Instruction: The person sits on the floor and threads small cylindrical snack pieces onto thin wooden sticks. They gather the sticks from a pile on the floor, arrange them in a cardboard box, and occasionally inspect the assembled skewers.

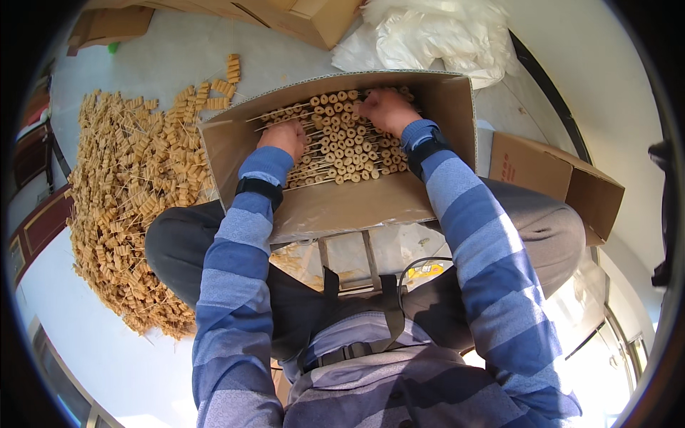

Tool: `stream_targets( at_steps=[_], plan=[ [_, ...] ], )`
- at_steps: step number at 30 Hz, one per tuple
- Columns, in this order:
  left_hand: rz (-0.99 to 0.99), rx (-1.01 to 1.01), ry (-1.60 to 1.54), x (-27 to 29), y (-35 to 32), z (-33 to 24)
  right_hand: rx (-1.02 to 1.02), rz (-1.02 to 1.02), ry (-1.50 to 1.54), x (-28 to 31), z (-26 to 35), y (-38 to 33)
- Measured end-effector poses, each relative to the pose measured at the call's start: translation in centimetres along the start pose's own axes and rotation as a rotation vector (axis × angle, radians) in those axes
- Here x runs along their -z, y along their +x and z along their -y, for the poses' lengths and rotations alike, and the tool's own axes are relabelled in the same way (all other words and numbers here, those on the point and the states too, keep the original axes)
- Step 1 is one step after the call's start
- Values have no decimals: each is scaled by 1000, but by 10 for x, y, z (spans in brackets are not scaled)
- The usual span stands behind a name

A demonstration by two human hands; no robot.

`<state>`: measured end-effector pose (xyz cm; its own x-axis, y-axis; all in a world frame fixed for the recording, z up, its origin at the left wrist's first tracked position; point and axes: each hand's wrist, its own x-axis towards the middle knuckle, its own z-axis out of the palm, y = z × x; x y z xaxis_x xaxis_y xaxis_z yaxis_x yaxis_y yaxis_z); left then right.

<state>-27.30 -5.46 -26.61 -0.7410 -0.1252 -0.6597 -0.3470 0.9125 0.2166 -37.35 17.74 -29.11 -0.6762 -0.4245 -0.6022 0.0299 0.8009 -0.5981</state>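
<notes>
An open cardboard box [342, 207] stands before me between my knees. Inside it lie stacked skewers [346, 139], tan spiral rolls with round, holed ends threaded on thin pale sticks. My left hand [285, 137] is in the box at the left side of the stack, its fingers curled down around skewers there and partly hidden. Toward the far right of the stack, my right hand [387, 112] is closed, its fingertips on skewers near the far wall. Sticks poke out leftward past my left hand.
A large heap of the same skewers [135, 214] spreads over the floor at left. Crumpled clear plastic [428, 39] lies beyond the box. Another open carton [549, 175] sits by my right knee, and more cardboard [300, 18] is at the far edge.
</notes>
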Motion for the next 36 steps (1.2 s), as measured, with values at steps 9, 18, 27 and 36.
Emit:
stream_targets(
  at_steps=[9, 18, 27, 36],
  plan=[
    [-54, -71, -53, -41, 6, 0, -109, 218, -126, 6, 8, -7],
    [-103, -132, -113, -35, 2, 12, -112, 178, -108, -7, 4, -5],
    [-63, 208, -611, -19, 2, 2, -177, 271, 34, 5, 13, -7],
    [41, 357, -1158, -17, 9, -13, -123, 195, 41, -7, 7, 0]
  ],
)
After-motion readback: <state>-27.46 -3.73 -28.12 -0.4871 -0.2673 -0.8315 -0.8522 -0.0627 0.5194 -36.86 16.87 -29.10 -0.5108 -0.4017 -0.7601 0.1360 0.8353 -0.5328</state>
